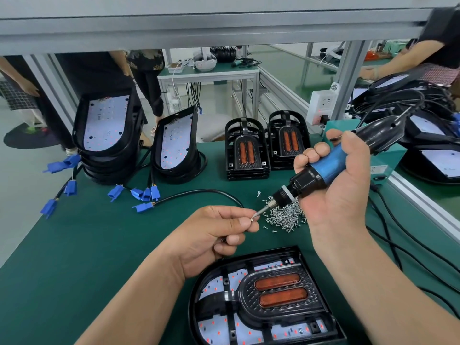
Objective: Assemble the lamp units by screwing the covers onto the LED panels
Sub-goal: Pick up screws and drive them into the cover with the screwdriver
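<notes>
A lamp unit [263,300] lies at the near edge of the green mat, a black cover with two orange reflectors set on its white LED panel. My right hand [333,195] grips a blue electric screwdriver [321,168], its bit pointing down-left. My left hand [214,235] pinches a small screw [252,219] between thumb and forefinger, right at the bit's tip. A heap of loose silver screws [286,216] lies on the mat just beyond both hands.
Two stacks of LED panels in black housings [109,135] [176,148] lean at the back left, with blue connectors [144,194] on cables. Two stacks of covers [245,150] [288,140] stand behind the screws. More units and cables lie at right. People stand beyond the bench.
</notes>
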A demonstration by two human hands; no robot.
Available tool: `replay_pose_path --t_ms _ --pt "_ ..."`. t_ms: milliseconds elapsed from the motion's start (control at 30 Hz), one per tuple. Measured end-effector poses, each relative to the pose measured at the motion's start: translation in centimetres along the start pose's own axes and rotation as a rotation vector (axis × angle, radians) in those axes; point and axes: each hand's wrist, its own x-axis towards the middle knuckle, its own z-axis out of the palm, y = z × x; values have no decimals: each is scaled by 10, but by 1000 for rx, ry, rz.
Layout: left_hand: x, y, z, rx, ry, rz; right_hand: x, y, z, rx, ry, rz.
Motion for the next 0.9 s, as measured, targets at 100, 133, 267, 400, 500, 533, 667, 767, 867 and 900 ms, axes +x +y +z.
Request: replay_pose_path --t_ms 100,133,267,400,500,533,667,767,867,900 --pt "1 0 1 1 15 -7 -1 1 0 -14 -23 0" --pt "1 0 1 -1 22 -8 -1 1 0 -21 -26 -2" --pt "3 -1 -1 9 41 -9 -1 2 0 -39 -17 -5" --pt "4 -2 -4 6 40 -4 -2 2 -1 -47 -12 -8" --pt "3 -2 -4 6 32 5 -1 2 -1 -55 -19 -11" --pt "3 -2 -4 10 35 7 -2 2 -1 -61 -23 -13" --pt "4 -2 -3 27 63 18 -3 4 1 -130 -68 -63" --pt "5 -3 -5 48 115 39 -8 7 4 -200 -99 -121" --pt "5 -3 -9 68 163 65 -13 12 5 -245 -74 -119" --pt "5 -3 -11 77 172 72 -13 13 4 -244 -51 -107"
